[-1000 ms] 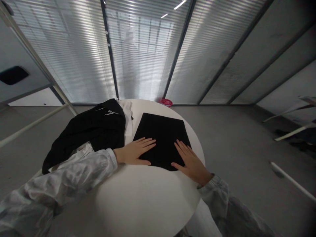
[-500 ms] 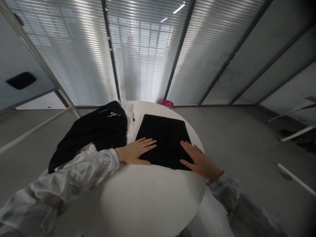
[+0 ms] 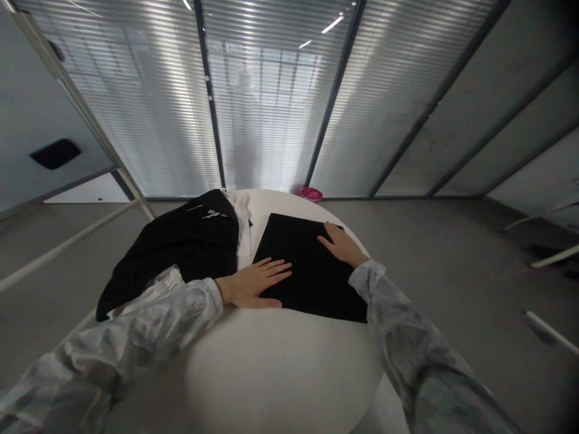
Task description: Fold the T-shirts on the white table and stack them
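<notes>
A black folded garment, roughly square, lies flat on the round white table; its exact kind does not show. On its near left part rests my left hand, palm down with fingers stretched toward the right. My right hand lies flat on the far right corner, fingers pointing up and left. Neither hand grips the cloth. Left of it, a heap of black clothing with a small white print hangs over the table's edge, with white cloth beside and under it.
A red basket stands on the floor behind the table. Window blinds fill the far wall. To the left is a whiteboard frame with pale legs; more pale furniture legs stand at the right.
My right hand has slid from the near right side of the folded garment up to its far right corner. My left hand stays in place on the cloth. The view has shifted slightly.
</notes>
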`<state>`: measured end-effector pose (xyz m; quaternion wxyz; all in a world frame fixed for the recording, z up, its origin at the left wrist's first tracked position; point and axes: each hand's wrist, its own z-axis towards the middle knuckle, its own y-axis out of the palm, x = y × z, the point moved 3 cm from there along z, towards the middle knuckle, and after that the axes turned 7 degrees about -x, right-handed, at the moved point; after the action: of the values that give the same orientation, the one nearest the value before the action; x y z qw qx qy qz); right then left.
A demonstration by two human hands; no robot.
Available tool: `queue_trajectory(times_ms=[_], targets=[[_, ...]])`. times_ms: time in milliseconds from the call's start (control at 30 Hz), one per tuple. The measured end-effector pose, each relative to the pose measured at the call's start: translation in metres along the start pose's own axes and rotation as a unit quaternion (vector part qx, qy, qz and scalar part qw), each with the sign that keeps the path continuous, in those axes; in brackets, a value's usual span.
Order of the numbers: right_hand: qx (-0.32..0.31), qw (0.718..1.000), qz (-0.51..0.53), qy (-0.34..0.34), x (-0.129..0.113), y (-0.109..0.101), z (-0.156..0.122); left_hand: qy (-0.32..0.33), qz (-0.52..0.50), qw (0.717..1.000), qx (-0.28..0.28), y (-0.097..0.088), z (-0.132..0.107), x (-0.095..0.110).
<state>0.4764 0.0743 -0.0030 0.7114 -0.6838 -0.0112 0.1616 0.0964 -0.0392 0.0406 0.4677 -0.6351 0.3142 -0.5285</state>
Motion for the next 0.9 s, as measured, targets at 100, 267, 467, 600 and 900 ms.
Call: queue_trajectory(times_ms=[100, 267, 467, 600, 900], targets=[[-0.007, 0.999, 0.001, 0.049, 0.041, -0.002, -0.003, -0.008, -0.011, 1.000, -0.008, -0.002, -0.002, 0.001], [0.025, 0.989, 0.000, 0.143, 0.068, -0.019, -0.012, -0.020, -0.040, 0.999, -0.021, -0.017, 0.001, -0.002], [0.077, 0.995, -0.039, 0.045, -0.005, -0.023, 0.007, -0.122, 0.042, 0.986, 0.110, -0.045, 0.068, -0.047], [0.030, 0.998, -0.046, 0.032, -0.044, -0.001, 0.009, -0.208, 0.071, 0.969, 0.109, -0.037, 0.116, -0.090], [0.004, 0.992, -0.035, 0.117, -0.003, 0.001, -0.025, -0.377, 0.053, 0.913, 0.148, -0.026, 0.098, -0.140]])
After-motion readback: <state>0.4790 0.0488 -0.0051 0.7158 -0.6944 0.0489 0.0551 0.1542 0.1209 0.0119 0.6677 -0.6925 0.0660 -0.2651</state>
